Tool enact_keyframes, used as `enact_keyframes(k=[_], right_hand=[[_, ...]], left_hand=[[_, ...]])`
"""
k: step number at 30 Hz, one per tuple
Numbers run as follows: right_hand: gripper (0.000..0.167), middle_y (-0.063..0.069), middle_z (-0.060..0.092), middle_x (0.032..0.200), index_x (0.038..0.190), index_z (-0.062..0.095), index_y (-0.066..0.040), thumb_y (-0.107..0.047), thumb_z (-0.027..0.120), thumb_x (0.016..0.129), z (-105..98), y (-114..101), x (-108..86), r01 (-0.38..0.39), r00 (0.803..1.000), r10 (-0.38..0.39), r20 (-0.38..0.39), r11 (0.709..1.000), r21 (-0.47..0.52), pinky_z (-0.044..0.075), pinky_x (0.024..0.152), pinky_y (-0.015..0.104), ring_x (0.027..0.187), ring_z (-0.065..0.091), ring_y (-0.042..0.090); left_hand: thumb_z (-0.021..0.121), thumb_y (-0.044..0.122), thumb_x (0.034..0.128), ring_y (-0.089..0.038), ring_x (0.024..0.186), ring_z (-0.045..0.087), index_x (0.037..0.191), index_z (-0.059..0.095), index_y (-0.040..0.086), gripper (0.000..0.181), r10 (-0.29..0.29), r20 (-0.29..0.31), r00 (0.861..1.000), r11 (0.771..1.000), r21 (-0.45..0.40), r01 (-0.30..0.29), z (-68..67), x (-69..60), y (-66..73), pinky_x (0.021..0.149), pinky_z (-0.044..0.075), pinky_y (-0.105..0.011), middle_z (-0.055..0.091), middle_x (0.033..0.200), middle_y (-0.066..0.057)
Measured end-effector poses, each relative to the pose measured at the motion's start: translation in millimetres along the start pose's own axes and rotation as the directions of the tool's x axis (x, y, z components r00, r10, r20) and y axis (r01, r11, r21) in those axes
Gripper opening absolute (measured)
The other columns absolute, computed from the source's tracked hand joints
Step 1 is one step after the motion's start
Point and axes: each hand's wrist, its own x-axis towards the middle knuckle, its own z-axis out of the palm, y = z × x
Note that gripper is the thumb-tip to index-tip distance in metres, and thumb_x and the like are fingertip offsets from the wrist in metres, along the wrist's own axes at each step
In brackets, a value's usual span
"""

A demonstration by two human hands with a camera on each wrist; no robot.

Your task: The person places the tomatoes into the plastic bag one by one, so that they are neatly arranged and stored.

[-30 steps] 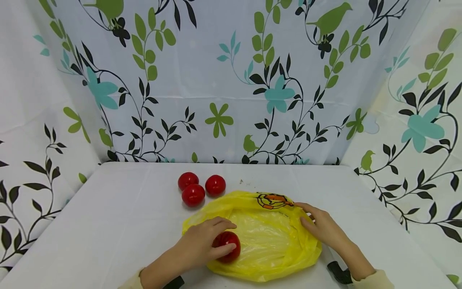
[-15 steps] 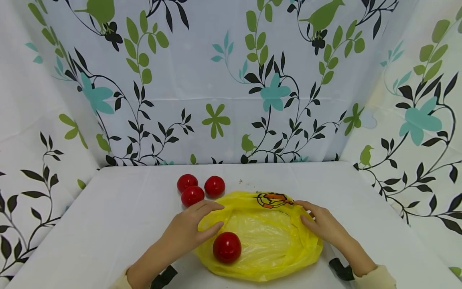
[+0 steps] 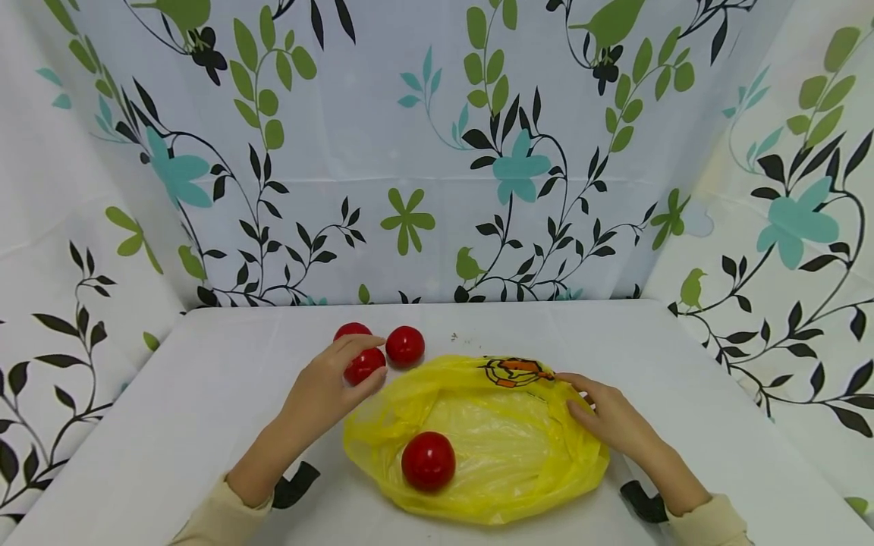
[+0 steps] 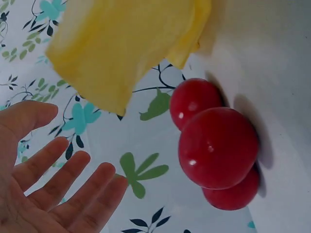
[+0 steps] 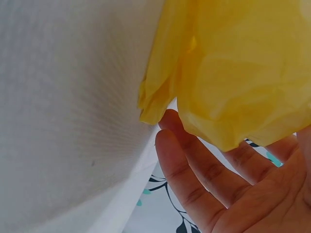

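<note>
While both wide, left hand near red balls, right hand at yellow bag's rim, tabletop edge beyond.

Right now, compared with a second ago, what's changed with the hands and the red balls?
The left hand let go of the lone red ball and moved forward and to the left; it is now near the three grouped balls. The lone ball stays at the near left part of the yellow bag, the right hand stays at the bag's right edge, and the group lies as before.
</note>
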Motion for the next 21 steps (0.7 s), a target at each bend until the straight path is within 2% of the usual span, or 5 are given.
enact_keyframes(k=[6, 21], right_hand=[[0.041, 0.02, 0.059, 0.131, 0.137, 0.053, -0.004, -0.007, 0.057, 0.096, 0, 1, 1.0, -0.006, 1.0, 0.006, -0.003, 1.0, 0.006, 0.054, 0.08, 0.043, 0.098, 0.061, 0.029], [0.041, 0.021, 0.059, 0.13, 0.137, 0.053, -0.006, -0.008, 0.058, 0.096, 0, 2, 1.0, -0.015, 1.0, 0.015, 0.007, 1.0, 0.006, 0.054, 0.079, 0.044, 0.098, 0.061, 0.03]], left_hand=[[0.078, 0.019, 0.0833, -0.03, 0.112, 0.061, 0.124, 0.064, 0.009, 0.044, -0.086, 0.03, 0.996, 0.996, -0.001, 0.086, 5.3, 4.4, -16.4, 0.085, 0.057, -0.046, 0.062, 0.125, -0.01], [0.078, 0.019, 0.0832, -0.035, 0.116, 0.056, 0.128, 0.059, 0.006, 0.05, -0.175, 0.142, 0.974, 0.985, 0.01, 0.175, 18.0, 6.2, -36.9, 0.091, 0.053, -0.05, 0.056, 0.13, -0.015]])
